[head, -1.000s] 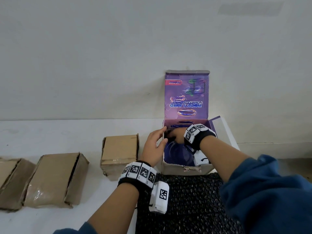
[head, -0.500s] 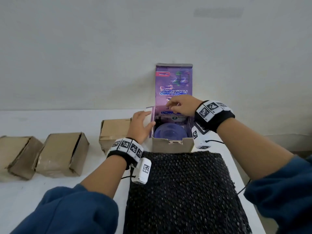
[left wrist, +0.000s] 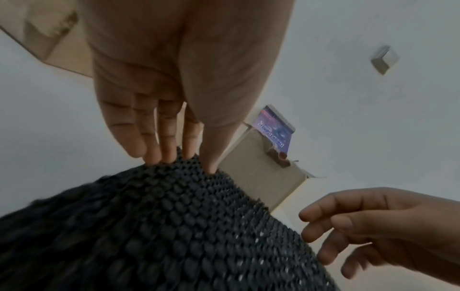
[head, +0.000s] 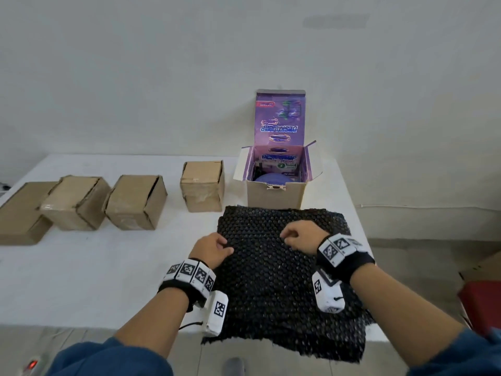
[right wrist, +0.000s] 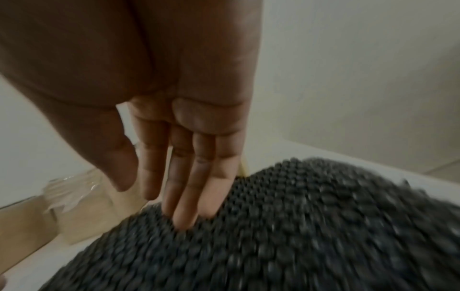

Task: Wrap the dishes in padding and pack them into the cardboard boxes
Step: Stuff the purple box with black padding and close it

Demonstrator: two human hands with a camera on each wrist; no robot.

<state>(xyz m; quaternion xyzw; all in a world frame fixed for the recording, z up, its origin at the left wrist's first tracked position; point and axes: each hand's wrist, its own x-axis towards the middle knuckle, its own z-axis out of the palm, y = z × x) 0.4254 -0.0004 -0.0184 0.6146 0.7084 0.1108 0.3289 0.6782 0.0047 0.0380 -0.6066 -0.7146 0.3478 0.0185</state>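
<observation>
A sheet of black bubble wrap (head: 271,280) lies on the white table (head: 95,267) in front of me, its near end hanging over the front edge. Behind it stands an open cardboard box (head: 273,195) with a purple printed lining; a blue dish (head: 271,178) sits inside. My left hand (head: 214,248) is at the wrap's left edge, thumb on top and fingers at the rim, pinching it (left wrist: 184,155). My right hand (head: 298,236) rests on the wrap's far middle, fingertips (right wrist: 189,212) pressing into the bubbles, thumb held apart.
Three closed cardboard boxes (head: 202,185) (head: 135,202) (head: 74,202) stand in a row to the left of the open box, with a flat one (head: 19,213) at the far left. The wall rises just behind. A red object (head: 482,302) lies off the table's right side.
Both hands have come away from the open box and down onto the bubble wrap. The dish stays inside the box. My view has pulled back from the table.
</observation>
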